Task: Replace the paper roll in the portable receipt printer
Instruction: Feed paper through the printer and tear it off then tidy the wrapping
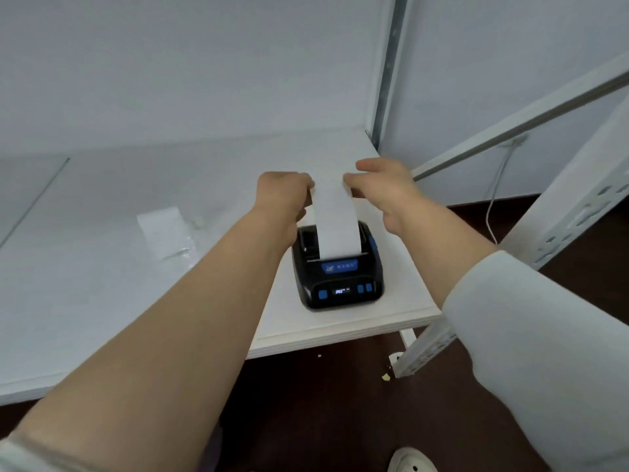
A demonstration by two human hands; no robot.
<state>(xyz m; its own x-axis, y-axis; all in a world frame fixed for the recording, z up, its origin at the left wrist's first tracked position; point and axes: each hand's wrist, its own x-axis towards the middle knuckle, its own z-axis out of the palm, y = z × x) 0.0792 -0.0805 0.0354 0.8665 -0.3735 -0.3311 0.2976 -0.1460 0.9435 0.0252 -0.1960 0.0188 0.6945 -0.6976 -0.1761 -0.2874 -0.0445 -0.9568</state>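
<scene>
A black portable receipt printer [337, 277] with blue buttons and a lit display sits near the right front corner of the white table [102, 267]. A strip of white paper [335, 221] rises out of its top slot. My left hand [282, 195] pinches the strip's upper left corner. My right hand [381, 189] pinches the upper right corner. Both hands hold the strip taut above and behind the printer. The roll inside the printer is hidden.
A clear plastic wrapper [166, 233] lies on the table left of the printer. A white metal rack frame [561, 212] leans at the right, with a white cable [493, 206] hanging by the wall. The dark floor [323, 403] and a shoe [412, 459] lie below the table's edge.
</scene>
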